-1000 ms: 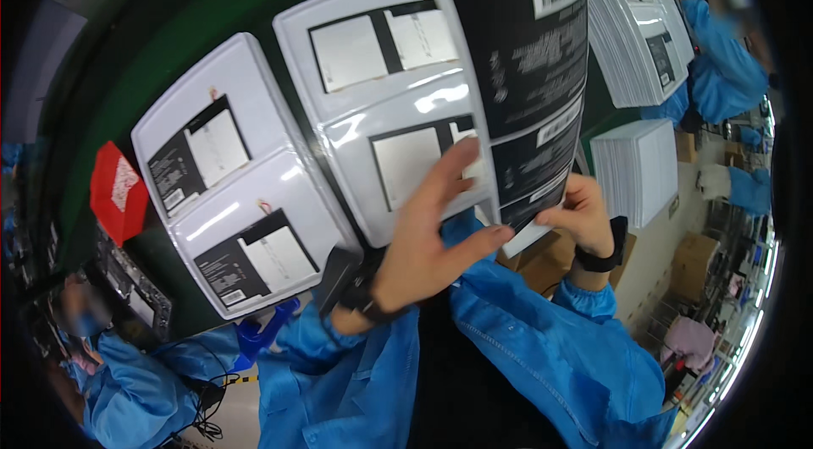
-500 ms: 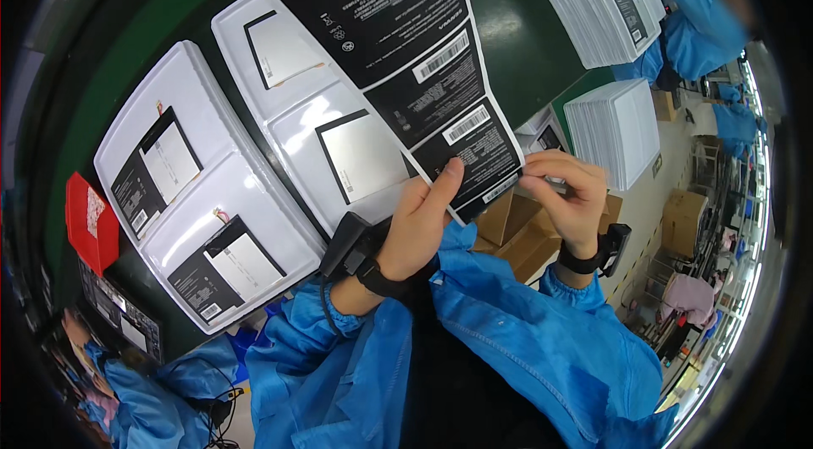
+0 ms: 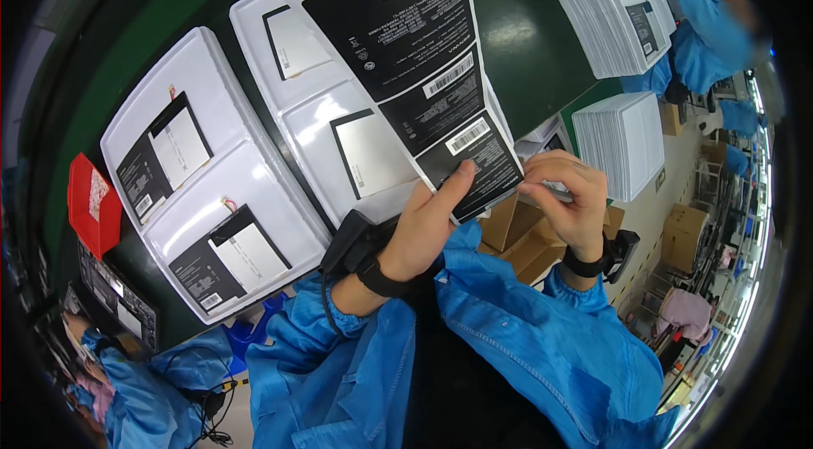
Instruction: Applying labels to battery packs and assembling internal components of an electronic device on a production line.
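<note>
A long strip of black labels (image 3: 398, 47) with white borders and barcodes runs from the top of the view down to my hands. My left hand (image 3: 428, 225) grips its lower left edge, thumb pressed flat on the printed face and fingers hidden behind. My right hand (image 3: 572, 195) pinches the lower right corner of the last label between thumb and fingers. Left of the strip, a white tray (image 3: 309, 102) holds silver battery packs (image 3: 373, 153), partly covered by the strip and my left hand. Another white tray (image 3: 190, 212) holds two batteries with black labels and small wires.
A red bin (image 3: 91, 205) with white bits inside stands at the far left on the green table (image 3: 529, 34). Stacks of white trays (image 3: 618, 144) rise at the right. Open cardboard boxes (image 3: 517, 233) sit below my hands. Co-workers in blue (image 3: 716, 26) are at both sides.
The view has shifted slightly, so the trays and strip appear a little farther right. My right fingers have closed in more on the label's corner. Both hands keep their hold.
</note>
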The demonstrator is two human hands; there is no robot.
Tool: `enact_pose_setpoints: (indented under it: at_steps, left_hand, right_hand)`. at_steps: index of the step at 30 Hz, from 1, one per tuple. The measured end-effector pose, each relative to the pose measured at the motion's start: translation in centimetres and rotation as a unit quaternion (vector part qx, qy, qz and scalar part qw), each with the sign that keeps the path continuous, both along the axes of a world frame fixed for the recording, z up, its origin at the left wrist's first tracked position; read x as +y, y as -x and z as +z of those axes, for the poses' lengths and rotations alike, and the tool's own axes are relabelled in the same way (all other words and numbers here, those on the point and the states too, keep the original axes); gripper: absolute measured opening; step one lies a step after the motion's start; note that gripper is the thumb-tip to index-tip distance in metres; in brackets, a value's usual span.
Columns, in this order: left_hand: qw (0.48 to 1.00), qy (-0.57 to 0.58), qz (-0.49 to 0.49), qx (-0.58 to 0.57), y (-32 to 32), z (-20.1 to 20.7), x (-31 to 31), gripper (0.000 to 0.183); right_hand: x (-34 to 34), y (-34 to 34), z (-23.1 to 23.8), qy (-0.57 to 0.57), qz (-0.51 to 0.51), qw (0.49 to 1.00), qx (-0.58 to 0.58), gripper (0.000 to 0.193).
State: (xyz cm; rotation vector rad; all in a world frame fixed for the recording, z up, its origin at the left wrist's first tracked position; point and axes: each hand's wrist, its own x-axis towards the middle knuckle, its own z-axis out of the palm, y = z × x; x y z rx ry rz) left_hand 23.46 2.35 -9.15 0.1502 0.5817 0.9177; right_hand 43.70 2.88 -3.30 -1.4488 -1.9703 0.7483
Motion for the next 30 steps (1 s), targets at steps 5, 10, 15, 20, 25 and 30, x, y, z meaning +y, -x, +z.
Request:
enact_pose_setpoints:
  at_steps: [5,10,15,20,25,30]
  left_hand:
    - [0.999,-0.015,0.038,0.03,-0.8,-0.7,0.2,0.032]
    - [0.964,-0.052,0.071,0.25,-0.9,-1.8,2.0,0.05]
    - [0.779,-0.418,-0.303,0.357,2.3,1.7,1.6,0.06]
    - [0.878,-0.39,-0.035,0.273,7.5,4.2,0.3,0.086]
    - [0.853,-0.2,0.028,0.482,13.3,7.0,1.3,0.023]
    - [0.675,-0.37,-0.171,0.615,16.4,8.3,3.7,0.028]
  right_hand:
    - [0.6,-0.4,0.5,-0.035,0.076,0.994,-0.07,0.018]
    - [-0.9,-4.0,1.8,-0.197,-0.055,0.928,0.312,0.014]
    - [1.4,3.5,4.0,-0.259,-0.352,0.799,0.413,0.016]
    - [1.1,9.4,2.0,0.127,-0.076,0.837,0.526,0.011]
    - [3.7,11.9,-0.8,0.135,0.038,0.924,0.355,0.034]
    - [7.6,12.6,1.8,-0.014,0.13,0.99,0.057,0.029]
